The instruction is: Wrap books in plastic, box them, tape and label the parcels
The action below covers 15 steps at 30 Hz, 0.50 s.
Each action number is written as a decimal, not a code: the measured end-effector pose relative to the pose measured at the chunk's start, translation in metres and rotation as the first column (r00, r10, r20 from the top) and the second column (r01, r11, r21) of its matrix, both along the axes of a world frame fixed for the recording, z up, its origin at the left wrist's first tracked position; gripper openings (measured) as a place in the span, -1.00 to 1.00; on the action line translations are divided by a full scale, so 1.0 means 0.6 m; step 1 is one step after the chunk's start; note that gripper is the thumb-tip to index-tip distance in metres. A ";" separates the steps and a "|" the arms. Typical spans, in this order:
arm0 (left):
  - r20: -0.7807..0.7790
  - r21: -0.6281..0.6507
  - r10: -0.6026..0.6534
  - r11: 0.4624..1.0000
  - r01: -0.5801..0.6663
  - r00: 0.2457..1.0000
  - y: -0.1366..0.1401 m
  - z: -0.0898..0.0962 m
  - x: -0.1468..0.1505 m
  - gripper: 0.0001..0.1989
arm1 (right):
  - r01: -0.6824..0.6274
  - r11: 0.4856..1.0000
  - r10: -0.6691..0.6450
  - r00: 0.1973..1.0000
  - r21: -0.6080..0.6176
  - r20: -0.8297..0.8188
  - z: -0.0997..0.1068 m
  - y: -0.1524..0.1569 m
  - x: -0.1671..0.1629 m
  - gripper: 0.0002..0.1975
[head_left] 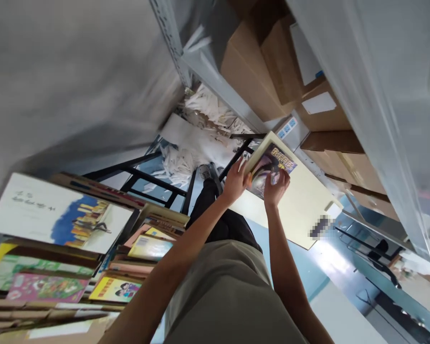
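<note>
A book with a dark, purple-toned picture cover and yellow lettering (284, 157) lies on a cream tabletop (301, 200). My left hand (236, 181) grips the book's left edge, thumb and fingers closed along it. Over the lower part of the cover is my right hand (276, 187), with its fingers curled and pinched together. Whatever is between those fingertips, if anything, is hidden. Both hands partly cover the picture.
Stacked books (50, 286) and a white illustrated book (57, 210) lie at lower left. Cardboard boxes (251, 71) fill the shelf at upper right, near a power strip (286, 127). Shredded paper (208, 105) covers the floor ahead, beside black metal frames (154, 181).
</note>
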<state>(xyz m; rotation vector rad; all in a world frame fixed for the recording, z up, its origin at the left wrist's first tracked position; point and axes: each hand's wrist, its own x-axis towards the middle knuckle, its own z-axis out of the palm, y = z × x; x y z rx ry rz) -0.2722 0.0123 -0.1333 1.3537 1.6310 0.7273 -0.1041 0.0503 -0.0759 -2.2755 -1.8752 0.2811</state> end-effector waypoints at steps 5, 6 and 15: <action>-0.058 -0.367 0.377 0.853 -0.371 0.924 -0.024 -0.075 -0.089 -0.56 | -0.433 0.891 0.415 0.899 -0.140 -0.140 -0.049 0.070 -0.142 -0.60; -0.075 -0.443 0.424 0.797 -0.411 0.903 -0.030 -0.092 -0.105 -0.60 | -0.477 0.856 0.448 0.877 -0.201 -0.172 -0.071 0.084 -0.170 -0.60; -0.136 -0.769 0.599 0.438 -0.466 0.789 -0.072 -0.247 -0.154 -0.68 | -0.324 0.453 0.493 0.867 -0.831 -0.069 -0.312 0.095 -0.302 -0.59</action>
